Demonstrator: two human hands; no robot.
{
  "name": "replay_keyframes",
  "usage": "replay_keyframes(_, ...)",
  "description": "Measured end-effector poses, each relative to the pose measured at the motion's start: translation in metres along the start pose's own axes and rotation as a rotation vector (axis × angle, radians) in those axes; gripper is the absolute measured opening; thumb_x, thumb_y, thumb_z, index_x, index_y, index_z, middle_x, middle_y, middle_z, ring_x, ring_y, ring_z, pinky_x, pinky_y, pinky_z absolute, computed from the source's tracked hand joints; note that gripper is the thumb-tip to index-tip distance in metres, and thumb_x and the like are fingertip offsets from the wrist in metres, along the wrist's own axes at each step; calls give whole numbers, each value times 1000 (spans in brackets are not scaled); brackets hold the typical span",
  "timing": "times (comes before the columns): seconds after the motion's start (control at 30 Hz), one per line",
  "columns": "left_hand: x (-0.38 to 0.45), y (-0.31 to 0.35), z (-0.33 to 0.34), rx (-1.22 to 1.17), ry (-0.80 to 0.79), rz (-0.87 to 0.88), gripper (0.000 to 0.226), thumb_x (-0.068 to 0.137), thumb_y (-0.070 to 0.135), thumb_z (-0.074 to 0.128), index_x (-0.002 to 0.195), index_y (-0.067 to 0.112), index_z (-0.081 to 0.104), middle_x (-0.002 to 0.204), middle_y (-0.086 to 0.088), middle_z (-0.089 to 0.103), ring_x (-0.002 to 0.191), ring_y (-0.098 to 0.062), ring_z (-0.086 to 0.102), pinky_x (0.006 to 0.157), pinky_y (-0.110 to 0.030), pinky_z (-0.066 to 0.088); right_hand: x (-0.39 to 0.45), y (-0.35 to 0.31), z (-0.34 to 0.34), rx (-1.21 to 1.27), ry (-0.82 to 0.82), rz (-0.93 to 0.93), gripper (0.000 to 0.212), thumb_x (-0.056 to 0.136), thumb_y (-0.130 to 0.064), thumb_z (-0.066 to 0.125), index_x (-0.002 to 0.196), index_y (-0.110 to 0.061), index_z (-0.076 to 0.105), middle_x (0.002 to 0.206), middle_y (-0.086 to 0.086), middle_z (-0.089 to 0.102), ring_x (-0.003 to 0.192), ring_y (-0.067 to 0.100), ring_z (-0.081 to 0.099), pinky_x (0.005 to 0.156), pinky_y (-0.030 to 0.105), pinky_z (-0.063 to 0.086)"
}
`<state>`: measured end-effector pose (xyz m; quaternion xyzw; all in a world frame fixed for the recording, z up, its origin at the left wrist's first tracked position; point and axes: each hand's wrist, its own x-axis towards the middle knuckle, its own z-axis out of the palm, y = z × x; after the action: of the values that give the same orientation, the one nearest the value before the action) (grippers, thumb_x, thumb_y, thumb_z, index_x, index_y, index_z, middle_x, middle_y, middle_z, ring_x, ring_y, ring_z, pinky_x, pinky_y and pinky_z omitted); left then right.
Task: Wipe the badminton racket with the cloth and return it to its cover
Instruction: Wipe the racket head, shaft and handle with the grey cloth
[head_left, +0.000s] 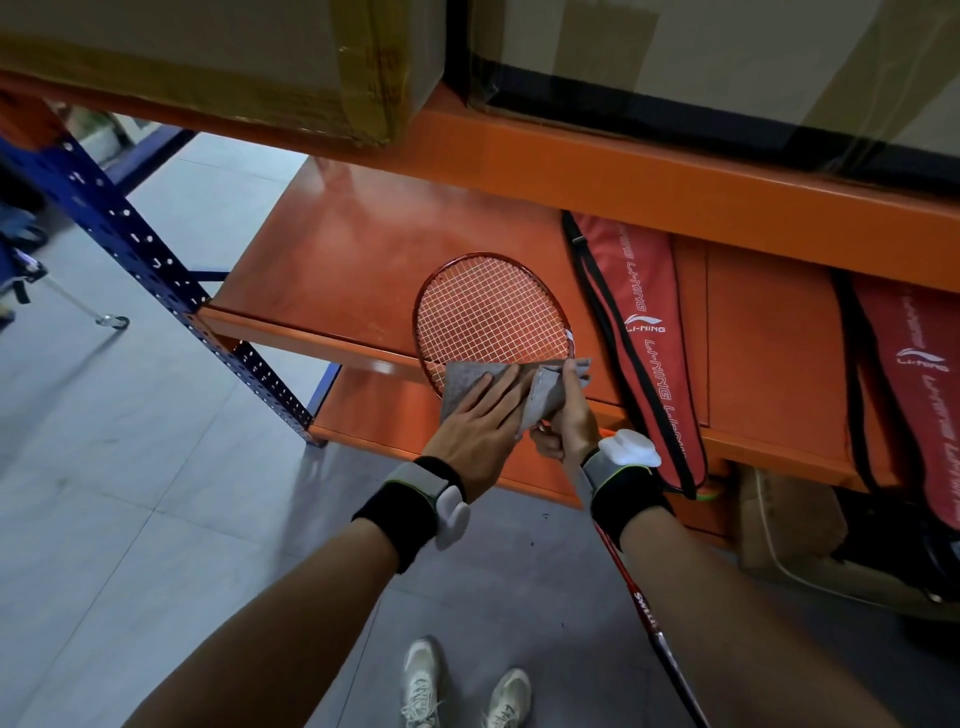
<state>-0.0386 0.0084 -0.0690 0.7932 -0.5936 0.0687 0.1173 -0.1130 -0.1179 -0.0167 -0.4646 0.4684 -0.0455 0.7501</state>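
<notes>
The left hand (475, 436) lay flat, fingers straight, pressing the cloth (470, 379) on the strings at the near end of the racket (491, 314) head. The right hand (563, 421), just beside, pinched the cloth's other fold at the frame. The racket's long axis ran away from the fingers, unwiped strings beyond them, and the cover (641, 332) lay to the right.

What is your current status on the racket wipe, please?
Left hand flat on cloth, pressing it to racket head. Right hand pinches cloth's other end by the throat. Cover on shelf, nothing blocking.
</notes>
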Motion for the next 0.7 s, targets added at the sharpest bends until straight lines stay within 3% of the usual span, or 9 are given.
replay_keyframes(0.1,-6,-4,-1,12,-8,-52,66,98,22,33,154,5,2,164,-10,3,152,-27,-1,122,-47,15,3,-1,-4,5,16,-12,71,85,-77,35,81,-10,58,53,-1,50,24,5,38,32,12,28)
replay_keyframes(0.17,-8,-10,-3,31,-20,-95,65,97,20,32,154,7,6,164,-9,3,152,-27,-1,122,-48,14,6,-3,-7,-12,1,-24,71,85,-78,32,82,-11,54,62,4,44,28,8,29,33,12,23)
replay_keyframes(0.27,-11,-21,-8,20,10,-164,62,94,14,33,153,4,17,163,-13,10,151,-29,3,122,-48,15,9,-4,-15,-1,-27,-39,70,89,-74,29,65,-12,48,56,4,41,26,9,26,33,12,18)
replay_keyframes(0.37,-9,-31,-13,-9,43,-219,61,91,7,31,151,0,21,161,-17,15,151,-32,7,122,-48,15,10,-1,-21,-17,-72,-55,74,95,-66,27,64,-10,64,44,1,49,23,9,22,34,10,14)
replay_keyframes(0.5,5,-44,-19,6,84,-324,61,93,2,40,150,-1,22,159,-20,20,150,-31,11,123,-45,10,10,8,-25,-122,-105,-100,84,98,-61,22,92,8,69,41,-4,59,22,9,23,34,10,15)
replay_keyframes(0.57,15,-51,-24,11,91,-409,62,95,1,42,152,1,17,160,-19,19,150,-29,10,123,-47,11,10,13,-25,-159,-101,-92,85,98,-63,21,90,6,70,41,-1,58,24,9,23,35,11,15)
replay_keyframes(0.7,36,-69,-37,18,86,-532,56,99,14,20,153,4,10,163,-13,8,151,-27,2,124,-43,4,6,19,-20,-157,-113,-59,84,96,-65,25,81,3,72,39,0,46,26,9,24,35,10,17)
